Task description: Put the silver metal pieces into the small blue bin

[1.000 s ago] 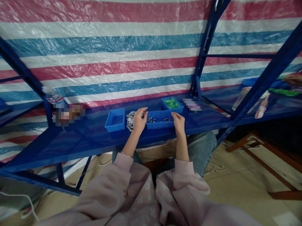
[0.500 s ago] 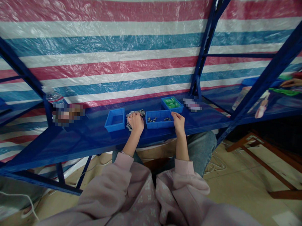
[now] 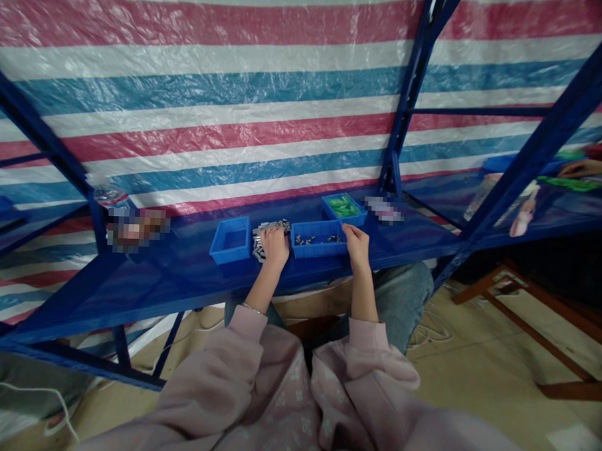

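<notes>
My left hand (image 3: 275,245) rests on a pile of small grey metal pieces (image 3: 259,245), its fingers spread over them and partly hiding them. My right hand (image 3: 357,244) pinches the right end of a long blue bin (image 3: 320,250), thumb and fingers at its rim. Inside that bin lie several small dark metal parts (image 3: 334,239). The metal pile sits between this bin and another blue bin (image 3: 230,254) on the left, in which no contents show.
A smaller blue bin (image 3: 362,219) with green pieces (image 3: 342,205) stands behind the long one. A bottle (image 3: 110,194) is at the left of the blue shelf (image 3: 179,273). Blue posts (image 3: 401,123) rise behind. Another person's hand (image 3: 585,167) is at far right.
My left hand has shifted slightly to the right over the pile, so more metal pieces show at its left. My right hand stays at the bin's end.
</notes>
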A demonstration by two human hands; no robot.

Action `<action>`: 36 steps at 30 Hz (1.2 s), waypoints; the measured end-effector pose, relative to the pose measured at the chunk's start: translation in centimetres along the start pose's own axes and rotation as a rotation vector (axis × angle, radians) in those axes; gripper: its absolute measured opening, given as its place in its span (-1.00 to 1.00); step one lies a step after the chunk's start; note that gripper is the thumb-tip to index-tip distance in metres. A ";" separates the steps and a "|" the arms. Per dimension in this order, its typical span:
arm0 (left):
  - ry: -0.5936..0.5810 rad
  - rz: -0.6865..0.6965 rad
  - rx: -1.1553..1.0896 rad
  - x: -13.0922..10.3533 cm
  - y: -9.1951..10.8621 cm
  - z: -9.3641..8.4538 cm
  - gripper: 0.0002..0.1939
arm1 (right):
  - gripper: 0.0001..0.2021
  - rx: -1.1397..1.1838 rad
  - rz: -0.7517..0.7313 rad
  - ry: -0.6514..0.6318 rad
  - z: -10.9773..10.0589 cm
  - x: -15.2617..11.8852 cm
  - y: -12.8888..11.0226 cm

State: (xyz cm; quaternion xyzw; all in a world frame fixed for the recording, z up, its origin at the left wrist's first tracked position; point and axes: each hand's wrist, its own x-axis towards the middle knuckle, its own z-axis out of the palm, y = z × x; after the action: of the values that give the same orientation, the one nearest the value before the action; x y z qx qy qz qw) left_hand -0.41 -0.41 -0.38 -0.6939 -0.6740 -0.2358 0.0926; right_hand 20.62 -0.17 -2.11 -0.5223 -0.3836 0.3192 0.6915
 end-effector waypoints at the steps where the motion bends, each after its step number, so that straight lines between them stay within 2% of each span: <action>1: -0.011 0.011 -0.007 0.0 0.0 0.0 -0.78 | -0.70 -0.001 0.000 0.001 0.0 0.0 0.0; 7: -0.018 0.048 -0.025 0.0 0.2 -0.2 -0.76 | -0.69 0.008 -0.005 -0.004 0.0 0.0 0.1; 11: 0.028 0.057 -0.067 0.0 0.1 0.0 -0.78 | -0.69 -0.003 -0.007 -0.007 -0.1 0.2 0.3; 13: 0.094 0.058 -0.133 0.2 0.1 0.1 -0.78 | -0.69 -0.007 -0.006 -0.005 -0.1 0.2 0.4; 16: 0.263 0.073 -0.295 0.5 0.2 0.1 -0.79 | -0.68 -0.007 -0.009 -0.010 -0.1 0.2 0.3; 19: 0.416 0.145 -0.486 0.7 0.3 0.1 -0.85 | -0.68 -0.016 -0.011 -0.013 0.0 0.1 0.2; 22: 0.486 0.223 -0.638 0.9 0.3 0.2 -0.87 | -0.69 -0.008 -0.006 -0.006 0.0 0.0 0.0; 25: 0.473 0.245 -0.740 1.0 0.3 0.4 -0.83 | -0.69 0.015 0.002 0.002 0.1 0.0 -0.1; 30: 0.349 0.226 -0.843 1.2 0.2 0.8 -0.74 | -0.68 0.022 0.005 0.005 0.1 -0.1 -0.3; 33: 0.326 0.196 -0.766 1.3 0.0 1.0 -0.74 | -0.69 0.016 0.003 0.005 0.0 -0.2 -0.3; 36: 0.279 0.104 -0.546 1.1 -0.2 1.0 -0.71 | -0.69 0.008 -0.004 -0.004 0.0 -0.1 -0.3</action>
State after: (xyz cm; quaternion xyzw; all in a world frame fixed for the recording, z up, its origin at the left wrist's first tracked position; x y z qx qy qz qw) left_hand -0.40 1.05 -0.73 -0.6876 -0.5301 -0.4961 0.0064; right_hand 20.59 -0.38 -1.88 -0.5181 -0.3849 0.3202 0.6934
